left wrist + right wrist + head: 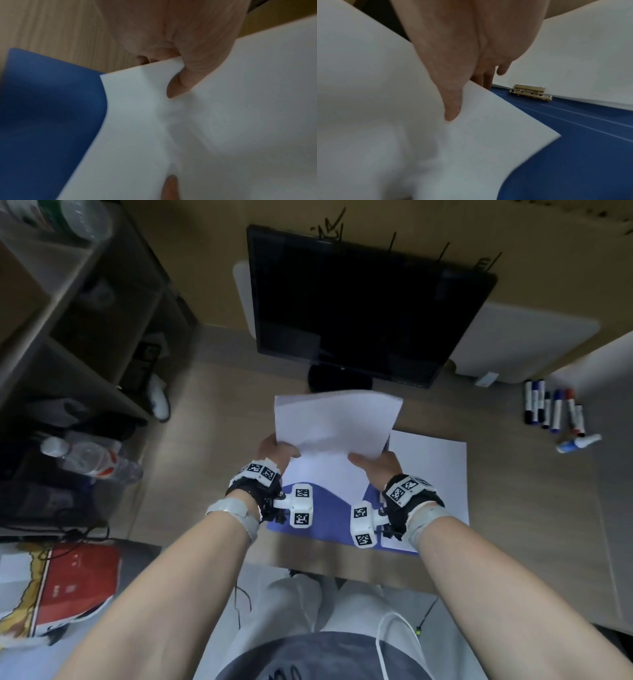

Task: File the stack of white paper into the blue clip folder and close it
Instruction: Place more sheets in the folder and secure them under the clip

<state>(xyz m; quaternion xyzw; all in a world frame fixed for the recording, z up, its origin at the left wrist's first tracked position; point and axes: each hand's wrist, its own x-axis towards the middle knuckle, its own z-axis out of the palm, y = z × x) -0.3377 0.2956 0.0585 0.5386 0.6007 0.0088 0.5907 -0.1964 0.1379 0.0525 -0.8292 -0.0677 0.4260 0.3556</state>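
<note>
A stack of white paper [337, 422] is held up above the desk, bowed in the middle. My left hand [275, 451] pinches its left edge, thumb on top [185, 81]. My right hand [375, 465] pinches its right edge, thumb [452, 108] lying on the sheet. Under it lies the open blue clip folder [320, 517], also visible in the wrist views [48, 108] [573, 155]. Its brass clip [530, 92] sits by the spine. More white paper [431, 477] lies on the folder's right half.
A dark monitor [363, 302] stands right behind the paper. Several markers [555, 409] and a small bottle [579, 443] lie at the right. Shelves [68, 337] with a plastic bottle [89, 457] stand at the left. The desk's front edge [342, 571] is near my lap.
</note>
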